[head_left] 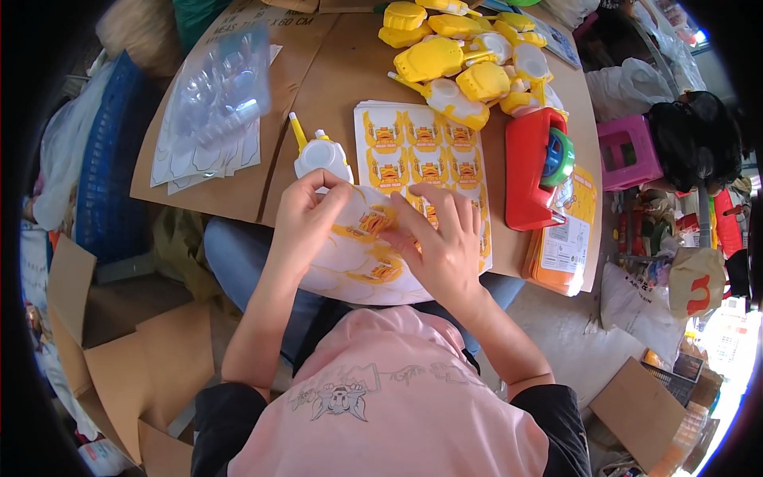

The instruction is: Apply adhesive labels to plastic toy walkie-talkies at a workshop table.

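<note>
A curled sticker sheet [330, 266] with orange and yellow prints hangs over the table's near edge, above my lap. My left hand [311, 211] pinches the upper left edge of this sheet, its fingers closed. Thumb and fingers of my right hand [441, 242] are bent against a printed sticker on the same sheet; whether the sticker has lifted there is hidden. Just beyond my left hand lies a white and yellow plastic toy [324, 157] with a yellow stem. A flat stack of similar sticker sheets [425, 131] lies beyond my right hand.
Many yellow and white toys [457, 71] are heaped at the far right. A red tape dispenser [526, 171] stands beside orange printed cards [560, 246]. Clear plastic blisters [226, 83] lie on white cards at the left. An opened cardboard box [151, 358] is lower left.
</note>
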Available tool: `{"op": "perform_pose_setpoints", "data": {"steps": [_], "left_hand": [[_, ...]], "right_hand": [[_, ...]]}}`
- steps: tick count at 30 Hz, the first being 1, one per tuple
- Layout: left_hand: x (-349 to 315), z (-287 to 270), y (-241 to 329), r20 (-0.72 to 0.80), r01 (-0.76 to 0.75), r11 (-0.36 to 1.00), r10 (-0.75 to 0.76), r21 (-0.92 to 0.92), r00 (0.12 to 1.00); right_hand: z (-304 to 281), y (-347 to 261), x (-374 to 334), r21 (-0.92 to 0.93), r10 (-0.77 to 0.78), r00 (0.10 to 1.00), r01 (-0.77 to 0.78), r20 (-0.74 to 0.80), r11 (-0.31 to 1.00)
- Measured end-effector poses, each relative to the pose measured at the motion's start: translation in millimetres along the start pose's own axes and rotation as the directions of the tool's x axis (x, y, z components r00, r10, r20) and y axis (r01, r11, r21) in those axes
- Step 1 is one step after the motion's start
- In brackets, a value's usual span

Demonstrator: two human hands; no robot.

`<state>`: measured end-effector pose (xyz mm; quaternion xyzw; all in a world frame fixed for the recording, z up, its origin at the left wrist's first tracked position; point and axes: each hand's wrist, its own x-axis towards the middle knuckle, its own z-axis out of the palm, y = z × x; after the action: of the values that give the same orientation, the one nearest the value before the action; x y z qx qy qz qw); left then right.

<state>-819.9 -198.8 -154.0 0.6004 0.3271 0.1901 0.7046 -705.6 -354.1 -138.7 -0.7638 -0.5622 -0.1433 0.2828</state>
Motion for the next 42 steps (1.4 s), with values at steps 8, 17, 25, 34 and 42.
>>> {"op": "perform_pose_setpoints", "data": {"steps": [8,17,25,34,42], "left_hand": [[-3,-2,-3,-0.006,-0.016,0.998,0.016,-0.056,1.0],[-12,-28,-31,0.009,-0.002,1.0,0.002,0.011,1.0],[-49,-34,-18,0.291,-0.054,0.979,-0.007,0.199,0.957],[-68,-20,0,0.227,-0.22,0.936,0.159,0.276,0.961],[-35,33,-24,0.09,-0.232,0.92,0.214,0.316,0.973]], "right_hand": [[-9,-14,0,0.042,-0.119,0.993,0.118,0.026,0.992],[-20,-57,14,0.408,-0.153,0.987,0.122,0.043,0.905],[77,-34,58,0.255,0.103,0.965,-0.165,0.24,0.953],[27,-14,23,0.301,0.253,0.956,-0.288,0.151,0.909],[11,27,-31,0.372,0.397,0.915,-0.395,0.073,0.84]]}}
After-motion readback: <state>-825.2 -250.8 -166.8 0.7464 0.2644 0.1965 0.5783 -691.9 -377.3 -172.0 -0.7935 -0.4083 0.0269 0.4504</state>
